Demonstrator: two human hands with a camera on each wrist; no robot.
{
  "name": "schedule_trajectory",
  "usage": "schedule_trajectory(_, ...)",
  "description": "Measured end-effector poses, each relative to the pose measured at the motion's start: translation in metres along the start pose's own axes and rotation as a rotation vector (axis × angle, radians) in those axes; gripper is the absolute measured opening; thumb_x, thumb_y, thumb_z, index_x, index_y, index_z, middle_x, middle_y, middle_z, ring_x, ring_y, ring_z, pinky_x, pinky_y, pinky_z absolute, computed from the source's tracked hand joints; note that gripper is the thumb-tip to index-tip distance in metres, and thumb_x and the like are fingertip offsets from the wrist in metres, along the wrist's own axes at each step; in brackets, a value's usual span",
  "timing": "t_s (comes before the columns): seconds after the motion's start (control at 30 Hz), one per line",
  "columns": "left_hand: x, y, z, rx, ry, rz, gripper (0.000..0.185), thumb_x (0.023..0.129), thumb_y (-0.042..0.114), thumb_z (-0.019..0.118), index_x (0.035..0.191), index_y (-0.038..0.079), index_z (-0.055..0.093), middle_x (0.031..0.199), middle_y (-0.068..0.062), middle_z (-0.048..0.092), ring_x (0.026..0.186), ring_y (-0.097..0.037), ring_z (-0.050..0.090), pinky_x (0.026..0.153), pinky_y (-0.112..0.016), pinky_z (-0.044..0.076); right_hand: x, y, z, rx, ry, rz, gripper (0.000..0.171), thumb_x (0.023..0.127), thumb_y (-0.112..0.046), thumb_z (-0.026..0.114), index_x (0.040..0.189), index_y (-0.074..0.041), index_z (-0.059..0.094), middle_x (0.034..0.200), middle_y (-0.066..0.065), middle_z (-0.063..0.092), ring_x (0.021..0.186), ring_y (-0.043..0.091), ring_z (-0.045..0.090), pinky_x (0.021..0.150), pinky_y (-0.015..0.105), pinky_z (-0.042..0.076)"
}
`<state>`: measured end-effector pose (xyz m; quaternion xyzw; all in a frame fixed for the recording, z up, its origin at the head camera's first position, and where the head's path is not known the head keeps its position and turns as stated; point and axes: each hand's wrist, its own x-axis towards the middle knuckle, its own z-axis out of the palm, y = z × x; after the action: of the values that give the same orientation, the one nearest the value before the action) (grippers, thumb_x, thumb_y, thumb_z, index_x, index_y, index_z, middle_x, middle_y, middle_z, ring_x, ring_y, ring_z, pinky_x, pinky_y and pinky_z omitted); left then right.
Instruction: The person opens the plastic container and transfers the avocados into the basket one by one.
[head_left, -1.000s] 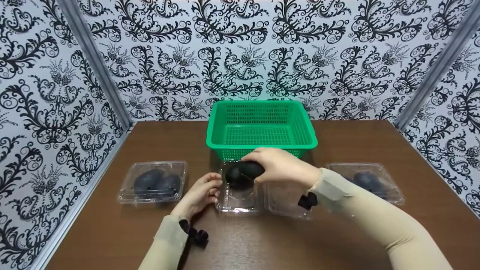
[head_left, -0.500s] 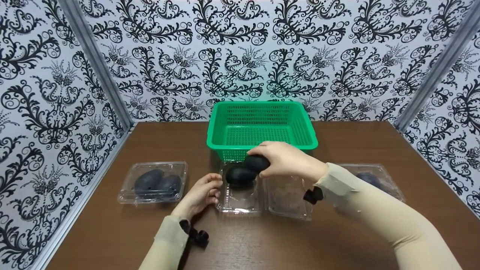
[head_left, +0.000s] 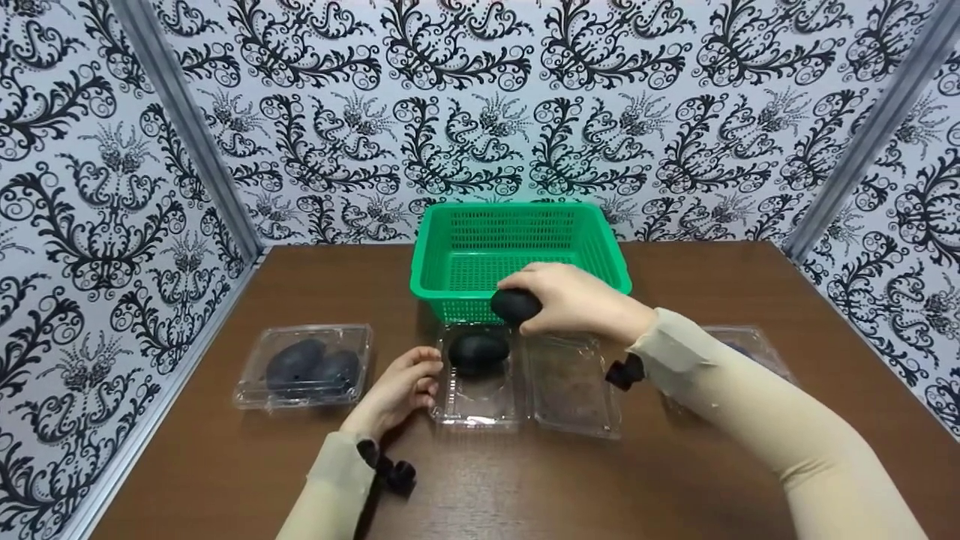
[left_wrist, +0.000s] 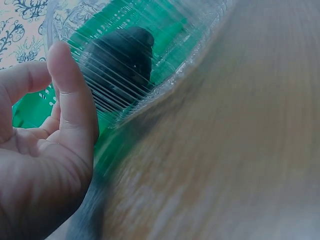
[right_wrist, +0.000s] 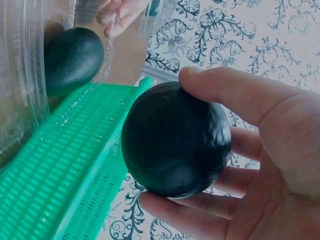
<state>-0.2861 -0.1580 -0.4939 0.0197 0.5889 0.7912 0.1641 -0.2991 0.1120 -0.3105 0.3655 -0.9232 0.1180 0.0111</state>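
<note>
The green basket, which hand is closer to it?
Right. The right hand holds a dark avocado right at the green basket's front rim. The left hand rests lower down, against the open clear box.

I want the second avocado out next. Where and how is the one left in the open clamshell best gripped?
Probably from above, around the avocado's broad middle: it lies on its side in the open clamshell tray, top exposed, walls guarding its sides. The left hand touches the tray's left edge.
</note>
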Motion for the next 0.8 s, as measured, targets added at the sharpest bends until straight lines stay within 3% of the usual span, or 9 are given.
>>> schedule_trajectory(0.8, -0.001, 0.001, 0.000, 0.012, -0.006, 0.009, 0.017, 0.092, 0.005, 0.057, 0.106, 0.008, 0.049, 0.084, 0.000, 0.048, 0.057, -0.009, 0.048, 0.045, -0.019, 0.046, 0.019, 0.001, -0.034, -0.032, 0.032, 0.050, 0.062, 0.072, -0.024, 0.078, 0.131, -0.017, 0.060, 0.117, 0.008, 0.061, 0.096, 0.024, 0.056, 0.077, 0.041, 0.051)
